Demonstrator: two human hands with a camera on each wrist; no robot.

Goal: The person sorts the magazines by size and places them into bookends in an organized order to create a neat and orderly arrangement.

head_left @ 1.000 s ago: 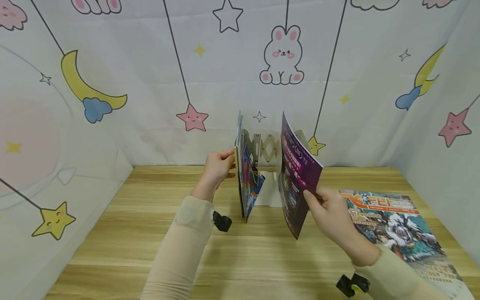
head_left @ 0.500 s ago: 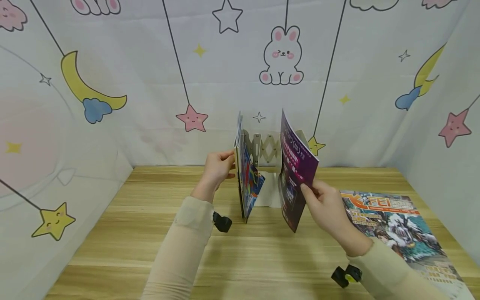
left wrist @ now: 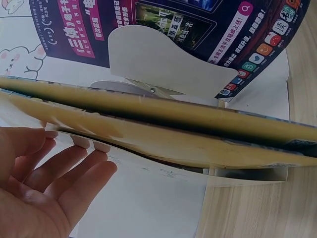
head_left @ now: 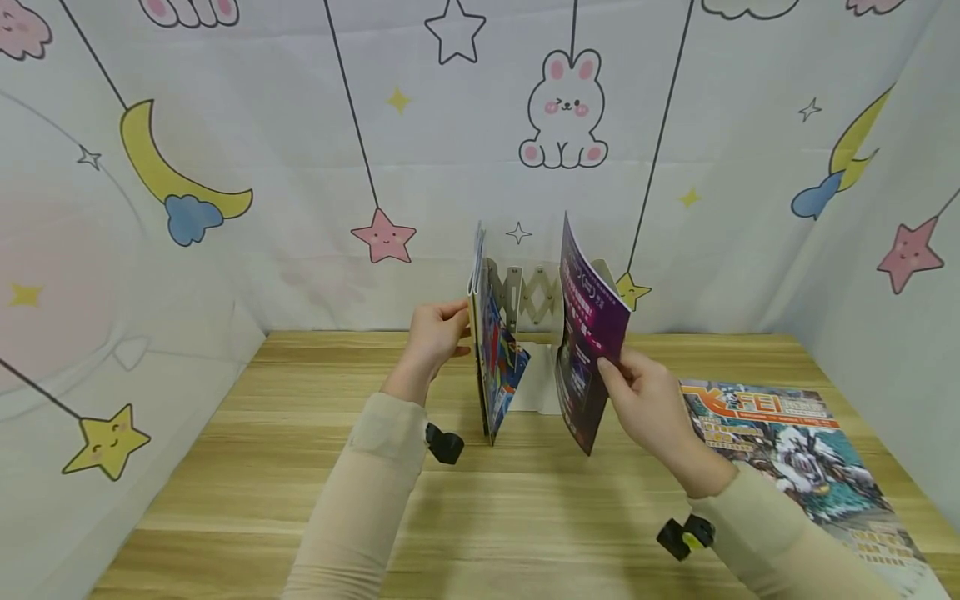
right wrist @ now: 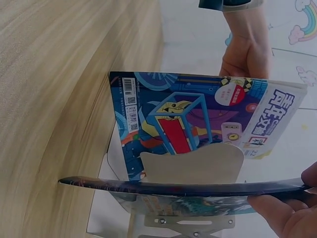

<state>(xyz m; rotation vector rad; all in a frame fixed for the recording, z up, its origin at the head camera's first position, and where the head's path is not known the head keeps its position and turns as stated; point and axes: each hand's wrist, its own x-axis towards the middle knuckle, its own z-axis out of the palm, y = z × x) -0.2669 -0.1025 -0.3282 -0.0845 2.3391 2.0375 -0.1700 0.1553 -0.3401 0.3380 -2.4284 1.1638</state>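
My right hand (head_left: 651,400) pinches the near edge of a dark purple magazine (head_left: 592,346), thumb on its inner face. The magazine is upright, slightly bowed, inside the right end of an expandable metal bookend (head_left: 538,296). At the other end, blue cartoon-covered magazines (head_left: 495,358) stand upright, and a flap of one sticks out. My left hand (left wrist: 54,183) is outside the left end plate (left wrist: 163,166), fingers loosely bent with tips touching it. In the right wrist view, the purple magazine's edge (right wrist: 163,189) runs across, with the blue cover (right wrist: 198,114) beyond.
Another magazine (head_left: 802,467) with an orange title lies flat on the wooden table (head_left: 247,500) at the right. A white cartoon-printed cloth (head_left: 300,150) hangs close behind the bookend, with more cloth at both sides.
My right hand has moved the purple magazine away from me and slightly left, deeper into the bookend. My left hand and the blue magazines stay in place.
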